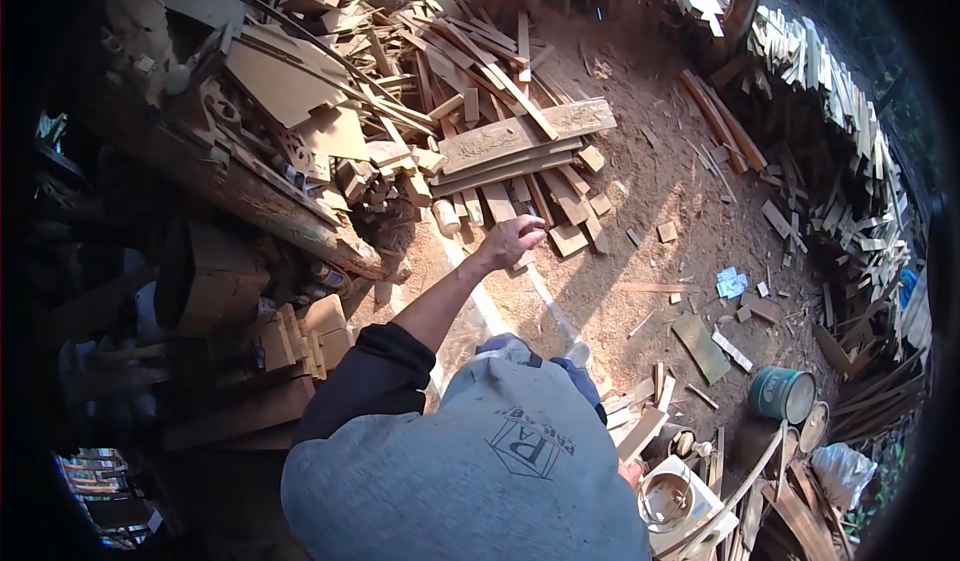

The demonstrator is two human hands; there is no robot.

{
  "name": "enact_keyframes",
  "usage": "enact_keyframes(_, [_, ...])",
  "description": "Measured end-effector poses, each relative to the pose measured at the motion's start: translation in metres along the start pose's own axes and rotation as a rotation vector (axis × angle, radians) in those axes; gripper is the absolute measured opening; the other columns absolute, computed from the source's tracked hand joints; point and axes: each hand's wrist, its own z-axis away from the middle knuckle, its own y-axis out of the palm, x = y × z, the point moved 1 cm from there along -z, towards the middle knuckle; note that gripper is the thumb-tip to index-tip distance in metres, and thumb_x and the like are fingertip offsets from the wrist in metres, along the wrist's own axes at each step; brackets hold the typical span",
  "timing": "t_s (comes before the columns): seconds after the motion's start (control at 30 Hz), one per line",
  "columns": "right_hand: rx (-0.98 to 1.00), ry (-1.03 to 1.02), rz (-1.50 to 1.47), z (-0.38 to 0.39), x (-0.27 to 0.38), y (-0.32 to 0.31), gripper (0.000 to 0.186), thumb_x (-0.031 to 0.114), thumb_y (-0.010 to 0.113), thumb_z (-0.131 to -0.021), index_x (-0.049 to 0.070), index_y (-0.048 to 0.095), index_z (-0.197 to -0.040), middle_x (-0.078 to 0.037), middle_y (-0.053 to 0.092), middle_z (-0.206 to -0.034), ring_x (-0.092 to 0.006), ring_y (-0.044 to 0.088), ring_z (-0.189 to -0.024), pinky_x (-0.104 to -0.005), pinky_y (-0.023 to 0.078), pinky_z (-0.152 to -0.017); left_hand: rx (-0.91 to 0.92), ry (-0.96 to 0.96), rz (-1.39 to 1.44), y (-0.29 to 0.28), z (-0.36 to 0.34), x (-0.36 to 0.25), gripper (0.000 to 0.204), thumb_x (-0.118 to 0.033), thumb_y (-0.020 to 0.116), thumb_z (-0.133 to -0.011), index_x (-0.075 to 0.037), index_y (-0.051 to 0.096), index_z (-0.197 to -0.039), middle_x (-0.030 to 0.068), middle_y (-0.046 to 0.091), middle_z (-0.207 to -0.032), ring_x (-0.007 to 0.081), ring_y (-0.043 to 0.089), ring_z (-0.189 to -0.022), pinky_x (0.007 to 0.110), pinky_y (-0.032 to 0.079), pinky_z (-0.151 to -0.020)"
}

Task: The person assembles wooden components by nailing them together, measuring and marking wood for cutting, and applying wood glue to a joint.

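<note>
The single view looks steeply down from head height and faces ahead over the dirt ground [640, 196]. Nearest to the lens is the grey shirt [450, 471], large at the lower middle of the frame; the left hand [512, 242], near the centre, is farther off. The wood pile [525, 141] at upper middle lies farther still. The fisheye picture darkens toward its rounded rim.

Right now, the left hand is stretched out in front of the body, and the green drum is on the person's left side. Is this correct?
Not entirely. The head view shows the green drum on the person's right side, not the left. The left hand is indeed stretched out in front of the body.
</note>
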Motion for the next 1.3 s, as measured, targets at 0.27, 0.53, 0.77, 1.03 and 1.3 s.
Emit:
enact_keyframes(0.27, [0.026,0.243,0.561,-0.200,0.096,-0.031,0.046,0.039,0.073,-0.075,-0.002,0.069,-0.095,-0.026,0.067,-0.098,-0.0410,0.064,-0.094,-0.0459,0.050,-0.084,0.789,-1.141,-0.266,0.141,0.108,0.186,0.034,-0.033,0.066,-0.085,-0.001,0.071,-0.094,0.0151,0.069,-0.082,0.0248,0.063,-0.060,0.040,0.052,-0.053])
enact_keyframes(0.53, [0.117,0.369,0.585,-0.399,0.118,-0.031,0.035,0.022,0.058,-0.073,0.007,0.070,-0.102,-0.023,0.067,-0.104,-0.0387,0.063,-0.102,-0.0448,0.050,-0.088,0.700,-1.137,-0.158,0.195,-0.056,0.238,0.036,-0.035,0.060,-0.087,-0.004,0.071,-0.099,0.0162,0.071,-0.092,0.0252,0.068,-0.075,0.040,0.055,-0.065])
enact_keyframes(0.77, [0.202,0.279,0.684,-0.653,0.203,-0.050,0.047,0.037,0.068,-0.073,0.007,0.070,-0.109,-0.022,0.067,-0.108,-0.0368,0.064,-0.103,-0.0449,0.050,-0.090,0.093,-0.724,-0.027,0.204,-0.431,0.226,0.047,-0.033,0.066,-0.085,-0.001,0.060,-0.120,0.0190,0.068,-0.107,0.0295,0.063,-0.105,0.038,0.049,-0.090])
enact_keyframes(1.03, [0.045,-0.214,0.686,-0.958,0.429,-0.035,0.030,0.025,0.067,-0.076,0.003,0.071,-0.096,-0.020,0.069,-0.094,-0.0398,0.064,-0.091,-0.0456,0.051,-0.081,-0.148,-0.359,0.116,0.082,-0.688,0.124,0.045,-0.032,0.062,-0.089,-0.004,0.058,-0.124,0.0159,0.069,-0.104,0.0235,0.066,-0.094,0.036,0.051,-0.083])
enact_keyframes(1.3, [0.309,-0.354,0.788,-1.188,0.710,0.065,0.051,0.047,0.068,-0.073,0.000,0.071,-0.094,-0.024,0.067,-0.098,-0.0381,0.063,-0.100,-0.0464,0.047,-0.091,-0.213,-1.643,-0.261,0.015,-0.591,0.234,0.038,-0.037,0.061,-0.088,-0.004,0.068,-0.107,0.0200,0.067,-0.109,0.0336,0.063,-0.105,0.039,0.049,-0.091])
